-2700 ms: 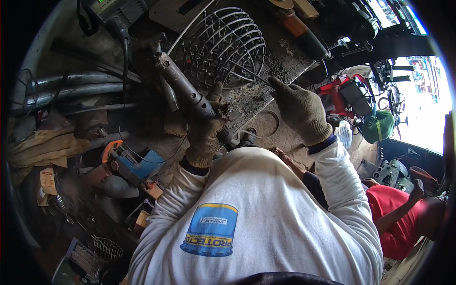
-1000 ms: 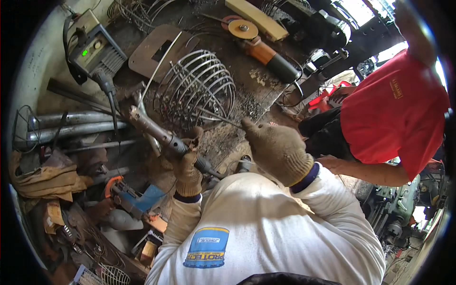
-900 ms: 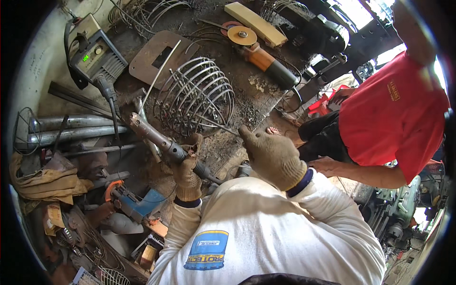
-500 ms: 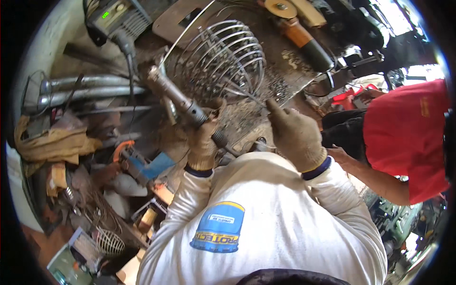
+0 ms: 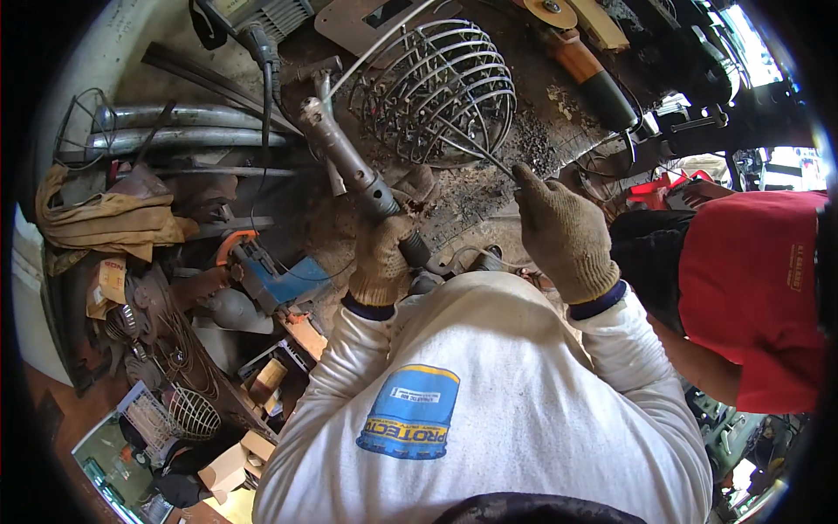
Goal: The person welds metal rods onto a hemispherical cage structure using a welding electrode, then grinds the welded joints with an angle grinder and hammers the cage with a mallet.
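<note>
My left hand (image 5: 381,262), in a knitted work glove, is closed around the rear of a gas torch (image 5: 343,162). The torch is a brown-grey metal tube with side holes and a dark spring-wrapped hose end. Its nozzle points up and left, and no flame shows. My right hand (image 5: 566,234), gloved too, grips a thin metal rod (image 5: 476,152) whose far end reaches the wire cage (image 5: 449,83). This rounded cage of bent metal bars rests on the work surface; dark pieces show between its bars. Beside the torch stands a hammer-like metal piece (image 5: 327,105), partly hidden.
An orange and black angle grinder (image 5: 587,77) lies beyond the cage. Steel pipes (image 5: 188,140), a brown cloth (image 5: 113,217) and a blue-orange tool (image 5: 279,275) lie left. A welding machine (image 5: 262,16) is at the back. A person in red (image 5: 755,288) is at right.
The whole view has shifted, so the bench and cage appear further right and higher. Both hands keep their grips. The co-worker's arm has drawn back from near my right wrist.
</note>
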Action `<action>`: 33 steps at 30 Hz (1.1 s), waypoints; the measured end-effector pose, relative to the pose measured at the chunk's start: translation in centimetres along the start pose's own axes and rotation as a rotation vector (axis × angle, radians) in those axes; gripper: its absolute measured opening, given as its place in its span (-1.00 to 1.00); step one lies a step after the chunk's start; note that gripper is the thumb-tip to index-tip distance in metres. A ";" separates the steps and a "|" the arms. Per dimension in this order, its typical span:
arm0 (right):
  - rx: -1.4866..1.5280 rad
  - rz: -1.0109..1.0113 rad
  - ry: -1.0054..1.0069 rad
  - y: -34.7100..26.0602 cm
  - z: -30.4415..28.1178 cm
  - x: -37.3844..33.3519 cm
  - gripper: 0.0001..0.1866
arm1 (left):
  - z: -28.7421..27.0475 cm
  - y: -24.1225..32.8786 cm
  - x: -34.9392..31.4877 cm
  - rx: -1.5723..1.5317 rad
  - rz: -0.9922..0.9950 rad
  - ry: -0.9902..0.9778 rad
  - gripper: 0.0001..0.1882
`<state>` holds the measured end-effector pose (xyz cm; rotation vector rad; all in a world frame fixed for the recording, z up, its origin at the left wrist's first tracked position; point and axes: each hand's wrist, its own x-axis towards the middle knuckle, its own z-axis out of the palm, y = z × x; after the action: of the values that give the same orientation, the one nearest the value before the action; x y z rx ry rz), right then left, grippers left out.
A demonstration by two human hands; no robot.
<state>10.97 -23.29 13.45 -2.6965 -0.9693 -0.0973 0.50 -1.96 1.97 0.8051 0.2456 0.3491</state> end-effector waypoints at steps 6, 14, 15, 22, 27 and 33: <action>-0.044 0.022 -0.061 -0.2 -0.7 0.4 -0.68 | 1.9 1.4 0.8 0.307 -0.024 -0.017 -0.52; -0.134 0.086 -0.290 -0.7 -6.8 0.9 -0.66 | -0.3 0.8 -0.5 0.250 0.111 -0.101 -0.64; -0.013 0.005 -0.185 -0.4 -6.8 0.5 -0.67 | -5.1 -1.9 -1.2 0.599 0.220 -0.151 -0.64; 0.348 -0.231 -0.233 -1.0 4.4 -0.3 -0.58 | 1.7 1.0 -1.8 -0.181 0.119 -0.075 -0.42; 0.392 -0.497 -0.041 -0.8 3.4 4.2 -0.51 | -1.3 1.5 -3.5 -0.279 -0.043 0.059 -0.43; -0.062 -0.933 0.251 -1.6 4.6 14.1 -0.61 | -1.7 0.9 -3.5 -0.270 0.108 0.069 -0.56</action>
<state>20.73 -12.12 11.58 -1.9719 -2.0381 -0.6242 -3.51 -1.67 1.84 0.5414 0.2141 0.5003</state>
